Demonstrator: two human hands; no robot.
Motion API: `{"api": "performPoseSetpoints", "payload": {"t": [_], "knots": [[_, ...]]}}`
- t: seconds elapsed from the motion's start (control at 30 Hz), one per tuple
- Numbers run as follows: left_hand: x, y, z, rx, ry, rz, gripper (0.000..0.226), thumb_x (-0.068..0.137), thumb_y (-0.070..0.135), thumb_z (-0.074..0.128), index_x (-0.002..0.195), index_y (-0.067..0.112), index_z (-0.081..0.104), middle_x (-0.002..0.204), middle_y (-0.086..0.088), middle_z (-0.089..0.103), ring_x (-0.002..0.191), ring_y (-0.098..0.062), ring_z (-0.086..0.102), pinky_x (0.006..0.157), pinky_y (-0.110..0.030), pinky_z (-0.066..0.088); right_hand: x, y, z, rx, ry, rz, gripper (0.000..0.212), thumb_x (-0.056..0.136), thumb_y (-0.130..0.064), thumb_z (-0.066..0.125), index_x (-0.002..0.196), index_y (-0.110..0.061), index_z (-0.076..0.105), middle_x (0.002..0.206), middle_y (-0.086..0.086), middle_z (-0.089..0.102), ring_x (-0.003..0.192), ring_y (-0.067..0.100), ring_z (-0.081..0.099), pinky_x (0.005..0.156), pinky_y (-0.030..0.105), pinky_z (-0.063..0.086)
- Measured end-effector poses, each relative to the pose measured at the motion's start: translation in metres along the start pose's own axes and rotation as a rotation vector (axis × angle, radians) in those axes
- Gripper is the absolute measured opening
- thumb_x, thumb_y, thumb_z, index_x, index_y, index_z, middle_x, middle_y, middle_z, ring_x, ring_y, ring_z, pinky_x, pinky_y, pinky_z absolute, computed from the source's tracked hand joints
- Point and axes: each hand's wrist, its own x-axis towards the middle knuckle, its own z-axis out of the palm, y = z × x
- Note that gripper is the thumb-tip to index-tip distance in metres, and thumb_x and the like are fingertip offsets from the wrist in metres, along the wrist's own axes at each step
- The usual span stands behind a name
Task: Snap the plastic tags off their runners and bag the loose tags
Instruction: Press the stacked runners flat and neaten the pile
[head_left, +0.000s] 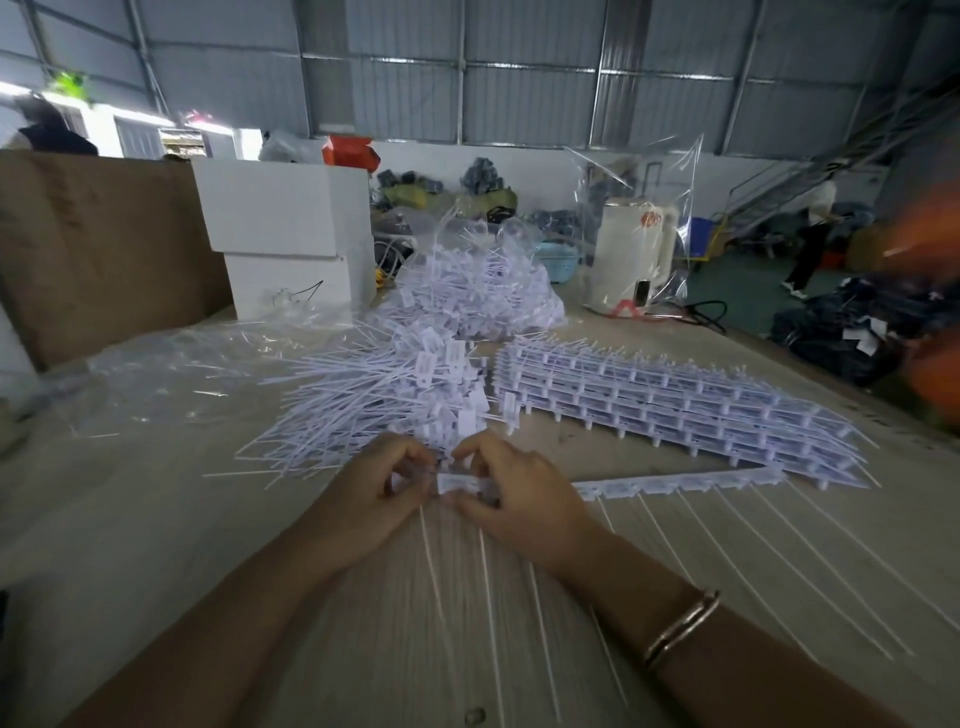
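Observation:
A long white runner strip of tags (675, 484) lies across the wooden table, its thin tails pointing toward me. My right hand (511, 493) grips the strip's left end. My left hand (371, 493) pinches the end tag (410, 480) right beside it, fingers curled. Just beyond my hands lies a heap of loose tags (384, 395) with long tails. A stack of full runner strips (675, 405) sits to the right of that heap. Farther back, a clear bag stuffed with tags (478, 291) rests on the table.
Empty clear plastic bags (171, 364) lie at the left. White boxes (291, 234) and a brown cardboard sheet (93, 249) stand at the back left. A white appliance in plastic (631, 254) stands at the back right. The table edge (831, 400) runs diagonally at the right.

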Motion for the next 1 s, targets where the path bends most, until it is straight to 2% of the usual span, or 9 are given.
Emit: {"api": "performPoseSetpoints", "payload": {"t": [0.07,0.2,0.27,0.33,0.63,0.73,0.8,0.9,1.0], "knots": [[0.001,0.003,-0.003,0.133,0.07,0.131,0.013,0.09,0.014,0.057,0.099,0.009,0.065,0.102,0.0,0.056,0.099,-0.015,0.052,0.084,-0.029,0.041,-0.002,0.001,-0.002,-0.014,0.023,-0.008,0.038,0.085,-0.042,0.061,0.116,-0.024,0.048,0.093,-0.011,0.058,0.079,0.011,0.057,0.069,0.022,0.028],[0.0,0.014,-0.005,0.156,-0.011,0.161,0.052,0.084,0.049,0.038,0.089,0.009,0.071,0.096,0.004,0.062,0.098,-0.014,0.049,0.088,-0.025,0.033,-0.004,-0.007,0.002,-0.022,0.049,-0.082,0.039,0.085,-0.038,0.062,0.116,-0.02,0.047,0.103,-0.002,0.065,0.087,0.018,0.062,0.073,0.025,0.038],[-0.001,0.012,0.0,0.163,-0.07,0.149,0.035,0.086,0.044,0.052,0.086,0.015,0.072,0.088,0.012,0.06,0.097,-0.012,0.045,0.086,-0.023,0.032,-0.004,-0.01,0.004,-0.009,0.012,-0.111,0.037,0.083,-0.032,0.061,0.115,-0.019,0.048,0.102,-0.002,0.066,0.09,0.017,0.061,0.083,0.031,0.042],[-0.001,0.01,0.003,0.127,-0.061,0.154,0.014,0.089,0.021,0.062,0.077,0.02,0.068,0.079,0.017,0.055,0.093,-0.015,0.045,0.084,-0.025,0.032,-0.003,-0.01,0.0,0.018,-0.011,-0.129,0.034,0.083,-0.029,0.061,0.113,-0.018,0.05,0.098,-0.002,0.066,0.088,0.015,0.06,0.083,0.032,0.041],[0.001,0.001,0.002,0.086,-0.097,0.113,0.025,0.088,0.043,0.056,0.065,0.036,0.049,0.067,0.01,0.049,0.076,-0.01,0.046,0.074,-0.029,0.034,-0.006,0.009,-0.01,0.033,-0.112,0.032,0.019,0.087,-0.035,0.061,0.096,-0.019,0.061,0.09,-0.002,0.061,0.078,0.013,0.055,0.069,0.029,0.043],[0.003,0.0,-0.002,0.076,-0.105,0.126,0.039,0.082,0.053,0.05,0.073,0.017,0.062,0.07,-0.001,0.057,0.073,-0.017,0.052,0.075,-0.03,0.037,-0.003,0.01,-0.008,0.018,-0.115,0.056,0.024,0.091,-0.041,0.056,0.098,-0.019,0.065,0.091,-0.004,0.064,0.078,0.011,0.056,0.069,0.027,0.044],[0.005,0.002,-0.003,0.039,-0.079,0.138,0.045,0.081,0.052,0.049,0.075,0.009,0.062,0.07,-0.006,0.057,0.07,-0.018,0.051,0.07,-0.03,0.037,-0.002,0.01,-0.008,0.106,-0.097,0.08,0.026,0.093,-0.036,0.054,0.095,-0.015,0.068,0.086,-0.002,0.068,0.075,0.013,0.06,0.07,0.029,0.046],[0.004,0.005,0.0,-0.013,-0.064,0.131,0.029,0.084,0.04,0.055,0.078,0.013,0.061,0.073,-0.007,0.056,0.07,-0.016,0.051,0.066,-0.033,0.039,-0.001,0.008,-0.007,0.293,-0.048,0.124,0.026,0.095,-0.024,0.053,0.084,-0.008,0.071,0.078,-0.001,0.071,0.072,0.014,0.065,0.074,0.031,0.05],[0.004,0.007,-0.002,-0.136,-0.084,0.037,0.021,0.089,0.029,0.055,0.079,0.012,0.061,0.071,-0.006,0.055,0.066,-0.008,0.049,0.065,-0.027,0.037,0.0,0.006,-0.007,0.404,-0.012,0.153,0.025,0.094,-0.023,0.054,0.073,-0.025,0.065,0.067,-0.012,0.065,0.068,0.012,0.063,0.07,0.029,0.048]]}}
